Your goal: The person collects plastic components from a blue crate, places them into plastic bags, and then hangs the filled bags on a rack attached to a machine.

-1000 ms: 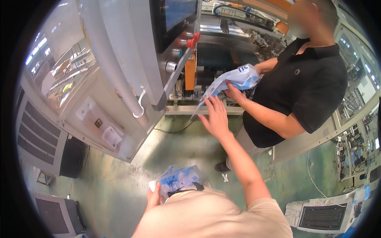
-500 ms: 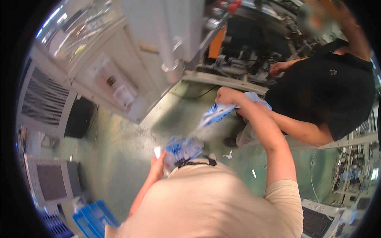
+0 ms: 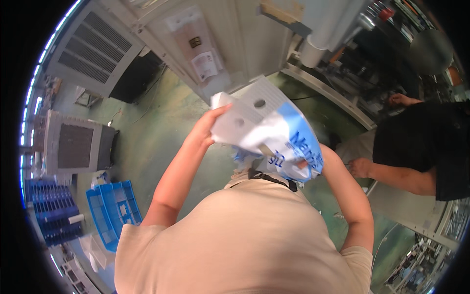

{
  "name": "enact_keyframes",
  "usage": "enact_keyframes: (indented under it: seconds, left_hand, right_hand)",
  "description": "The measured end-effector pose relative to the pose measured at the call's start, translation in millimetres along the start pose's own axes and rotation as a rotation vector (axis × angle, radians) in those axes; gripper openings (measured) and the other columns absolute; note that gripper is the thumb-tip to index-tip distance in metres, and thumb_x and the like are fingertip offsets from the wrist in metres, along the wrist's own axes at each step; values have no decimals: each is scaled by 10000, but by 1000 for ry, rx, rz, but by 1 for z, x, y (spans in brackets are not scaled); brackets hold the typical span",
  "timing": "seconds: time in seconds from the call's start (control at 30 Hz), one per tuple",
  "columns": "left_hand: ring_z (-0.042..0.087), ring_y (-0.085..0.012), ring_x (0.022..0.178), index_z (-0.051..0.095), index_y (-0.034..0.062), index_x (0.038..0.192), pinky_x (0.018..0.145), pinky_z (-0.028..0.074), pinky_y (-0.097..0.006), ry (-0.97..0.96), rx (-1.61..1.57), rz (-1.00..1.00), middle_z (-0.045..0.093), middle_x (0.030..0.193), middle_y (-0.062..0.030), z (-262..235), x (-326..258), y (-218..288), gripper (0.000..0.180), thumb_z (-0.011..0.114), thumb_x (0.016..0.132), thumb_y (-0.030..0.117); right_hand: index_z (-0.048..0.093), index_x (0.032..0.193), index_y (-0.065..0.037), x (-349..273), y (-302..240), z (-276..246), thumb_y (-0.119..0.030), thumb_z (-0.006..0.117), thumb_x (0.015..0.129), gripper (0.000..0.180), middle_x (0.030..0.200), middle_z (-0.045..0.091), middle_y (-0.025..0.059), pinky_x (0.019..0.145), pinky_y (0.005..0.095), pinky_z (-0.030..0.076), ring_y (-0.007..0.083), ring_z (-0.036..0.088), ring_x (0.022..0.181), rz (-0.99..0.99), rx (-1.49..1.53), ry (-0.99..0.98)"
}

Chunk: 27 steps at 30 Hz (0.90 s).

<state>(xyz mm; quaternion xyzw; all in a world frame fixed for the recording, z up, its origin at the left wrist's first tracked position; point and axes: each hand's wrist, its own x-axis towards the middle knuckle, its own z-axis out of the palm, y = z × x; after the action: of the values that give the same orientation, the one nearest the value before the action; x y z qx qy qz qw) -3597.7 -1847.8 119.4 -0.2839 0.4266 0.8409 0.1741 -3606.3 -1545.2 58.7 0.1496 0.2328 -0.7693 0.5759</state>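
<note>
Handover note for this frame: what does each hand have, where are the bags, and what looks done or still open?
Left hand: gripping the top edge of a white and blue plastic bag, raised in front of the chest.
Right hand: mostly hidden behind the same bag, at its lower blue end; grip unclear.
More bags: a crumpled bunch sits under it, against the chest.
Nearby: a co-worker in black at right, blue crates on the floor at left.
Done: bag in hand. Left: it has been set nowhere yet.

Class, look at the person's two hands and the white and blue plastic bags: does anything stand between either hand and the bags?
Nothing visible does. The left hand already grips the white edge of the plastic bags directly. The right hand is mostly hidden behind the blue part of the bags, apparently holding them from underneath.
</note>
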Motion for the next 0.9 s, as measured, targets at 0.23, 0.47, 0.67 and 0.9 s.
enact_keyframes:
  seconds: [0.23, 0.47, 0.67, 0.9]
  left_hand:
    - [521, -94, 687, 517, 56, 1099, 565, 445, -228, -326, 198, 19, 561, 888, -27, 24, -14, 15, 536, 552, 806, 504]
    - [540, -119, 808, 512, -23, 1104, 631, 444, -256, -429, 743, 180, 584, 962, -58, 57, -55, 26, 521, 719, 711, 251]
    - [576, -156, 792, 539, -19, 1052, 661, 468, -278, -396, 543, 60, 600, 949, -89, 44, -30, 24, 384, 679, 738, 153]
    - [596, -210, 842, 550, -40, 1047, 735, 487, -338, -342, 399, -104, 608, 974, -132, 37, -27, -3, 338, 642, 788, 157]
  right_hand:
    - [588, 983, 23, 5, 21, -22, -131, 567, 806, 235, 746, 610, 109, 452, 276, 495, 157, 588, 547, 72, -61, -71]
    - [588, 997, 20, 14, 19, -54, -134, 569, 804, 248, 757, 613, 103, 483, 282, 503, 157, 593, 571, 60, -161, -75]
    - [588, 1010, 16, 6, 14, -73, -137, 572, 802, 259, 766, 616, 98, 509, 287, 510, 157, 598, 591, 37, -305, 49]
    - [452, 1213, -37, -8, 5, -39, -263, 573, 849, 445, 1048, 582, 78, 852, 284, 424, 155, 531, 989, -630, -1039, 495]
